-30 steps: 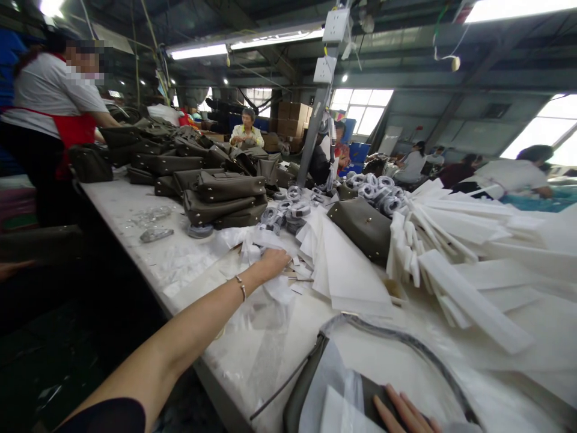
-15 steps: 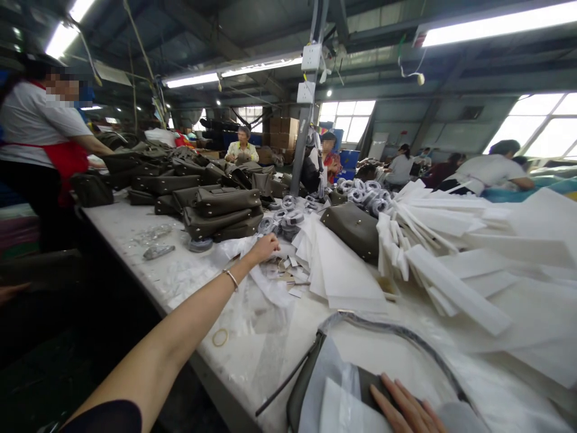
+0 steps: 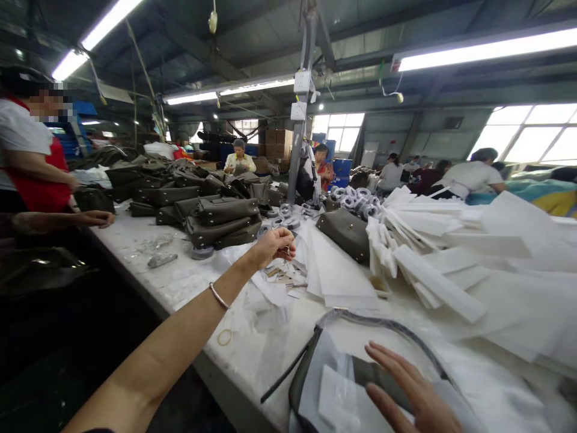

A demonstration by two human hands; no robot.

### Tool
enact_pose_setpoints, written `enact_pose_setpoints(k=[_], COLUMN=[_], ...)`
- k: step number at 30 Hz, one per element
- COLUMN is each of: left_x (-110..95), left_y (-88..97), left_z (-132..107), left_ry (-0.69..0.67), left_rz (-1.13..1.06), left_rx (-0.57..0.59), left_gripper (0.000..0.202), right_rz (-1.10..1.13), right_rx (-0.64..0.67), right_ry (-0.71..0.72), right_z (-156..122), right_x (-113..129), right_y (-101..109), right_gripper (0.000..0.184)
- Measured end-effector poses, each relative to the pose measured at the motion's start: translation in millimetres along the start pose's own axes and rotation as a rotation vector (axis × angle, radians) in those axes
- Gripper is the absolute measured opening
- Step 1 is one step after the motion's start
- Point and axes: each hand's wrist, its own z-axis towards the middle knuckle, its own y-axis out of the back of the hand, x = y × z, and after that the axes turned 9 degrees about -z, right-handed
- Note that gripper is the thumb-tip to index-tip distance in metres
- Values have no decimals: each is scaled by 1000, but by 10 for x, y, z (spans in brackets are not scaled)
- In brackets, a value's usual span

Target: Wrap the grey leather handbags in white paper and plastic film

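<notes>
Two hands | left hand (image 3: 274, 245): fingers curled in, any held item too small to tell, near paper scraps (image 3: 283, 278) | right hand (image 3: 412, 394): fingers spread over dark bag (image 3: 364, 371), contact unclear

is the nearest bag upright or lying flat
Lying flat on the table: the handbag is broad side up under white sheets, its wrapped strap curving beyond it.
</notes>
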Motion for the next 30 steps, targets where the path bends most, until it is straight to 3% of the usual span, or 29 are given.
enact_pose_setpoints(k=[2,5,8,11,16,27,30], left_x=[-1,11,21,30,64,145,160], left_y=[-237,-570,-834,-1003,-1114,-1174,-1188], left_z=[-179,-444,-677,-851,-985,-1000,-1005], left_ry=[7,13,22,41,55,42,7], left_rz=[-58,-134,-230,-302,-359,-406,-388], left_rx=[67,143,215,269,289,287,292], left_gripper=[42,45,43,40,42,42,40], right_rz=[221,554,770,879,959,1106,1079], right_rx=[-6,37,43,42,29,50,69], right_ry=[-162,-383,-449,-456,-460,-483,-473], right_z=[244,585,783,798,673,587,600], right_x=[357,800,1003,1048,1077,1087,1071], right_y=[186,273,204,138,194,371,368], right_gripper=[36,39,44,34,38,49,40])
